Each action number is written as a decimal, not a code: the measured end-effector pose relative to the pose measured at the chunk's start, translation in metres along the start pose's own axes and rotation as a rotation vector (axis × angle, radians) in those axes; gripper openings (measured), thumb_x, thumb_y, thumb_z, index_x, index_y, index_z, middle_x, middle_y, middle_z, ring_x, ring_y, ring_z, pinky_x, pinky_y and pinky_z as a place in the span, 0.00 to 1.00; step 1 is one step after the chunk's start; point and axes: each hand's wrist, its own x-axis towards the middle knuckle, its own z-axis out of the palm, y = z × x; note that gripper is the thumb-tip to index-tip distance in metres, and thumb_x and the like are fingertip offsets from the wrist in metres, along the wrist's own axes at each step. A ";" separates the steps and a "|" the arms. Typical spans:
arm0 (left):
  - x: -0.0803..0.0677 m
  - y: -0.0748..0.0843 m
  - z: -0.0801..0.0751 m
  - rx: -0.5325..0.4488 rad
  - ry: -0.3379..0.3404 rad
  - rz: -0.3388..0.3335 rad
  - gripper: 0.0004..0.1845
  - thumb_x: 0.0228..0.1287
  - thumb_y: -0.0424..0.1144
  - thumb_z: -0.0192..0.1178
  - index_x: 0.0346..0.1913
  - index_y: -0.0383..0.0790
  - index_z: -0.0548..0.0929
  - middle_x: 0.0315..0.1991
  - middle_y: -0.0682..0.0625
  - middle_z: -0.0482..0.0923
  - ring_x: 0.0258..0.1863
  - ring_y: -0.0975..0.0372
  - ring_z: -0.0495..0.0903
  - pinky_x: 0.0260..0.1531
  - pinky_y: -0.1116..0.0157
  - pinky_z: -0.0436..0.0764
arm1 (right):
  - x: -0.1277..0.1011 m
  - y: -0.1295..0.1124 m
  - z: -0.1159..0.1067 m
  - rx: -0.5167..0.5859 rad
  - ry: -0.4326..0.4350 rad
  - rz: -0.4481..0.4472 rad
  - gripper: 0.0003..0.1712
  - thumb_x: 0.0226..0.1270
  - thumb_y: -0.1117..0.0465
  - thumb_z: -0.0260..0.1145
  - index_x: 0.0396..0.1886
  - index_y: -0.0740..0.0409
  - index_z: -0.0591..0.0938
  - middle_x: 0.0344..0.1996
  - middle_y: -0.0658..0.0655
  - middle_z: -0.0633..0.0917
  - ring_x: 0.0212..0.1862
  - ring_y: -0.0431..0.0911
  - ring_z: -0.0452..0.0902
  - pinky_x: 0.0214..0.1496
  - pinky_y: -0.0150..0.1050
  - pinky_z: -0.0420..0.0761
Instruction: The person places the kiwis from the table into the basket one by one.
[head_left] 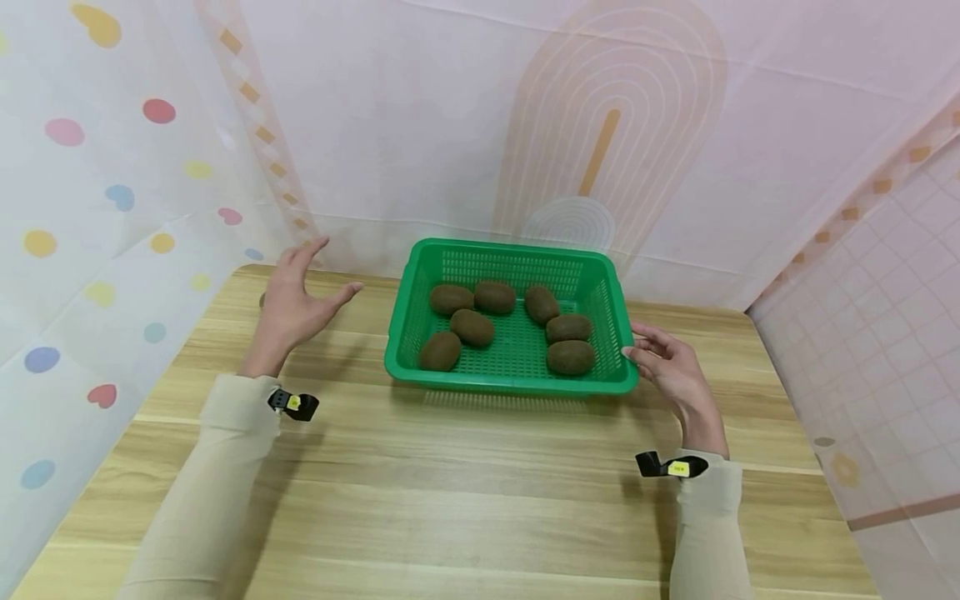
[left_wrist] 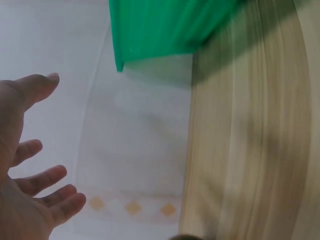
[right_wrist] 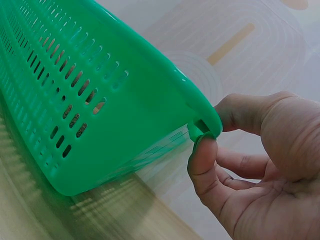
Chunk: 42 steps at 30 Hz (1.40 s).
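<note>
Left wrist view: green basket blurred, cropped.

A rectangular table top of pale, wood-grain laminate planks filled the lower part of the head view, and soft, even light left only faint shadows on it. Behind the table hung a pale pink sheet backdrop printed with a peach arch of nested lines and a short orange bar. To the left of the table stood a translucent white curtain scattered with coloured dots and hearts. To the right of the table hung a pink sheet with a white grid pattern.
</note>
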 end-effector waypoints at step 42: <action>0.002 -0.104 -0.021 0.050 -0.220 -0.279 0.65 0.59 0.62 0.72 0.84 0.42 0.38 0.80 0.24 0.36 0.75 0.26 0.48 0.67 0.26 0.58 | 0.001 0.001 0.001 -0.007 0.007 -0.005 0.34 0.76 0.60 0.64 0.78 0.60 0.67 0.45 0.46 0.79 0.44 0.32 0.80 0.47 0.26 0.82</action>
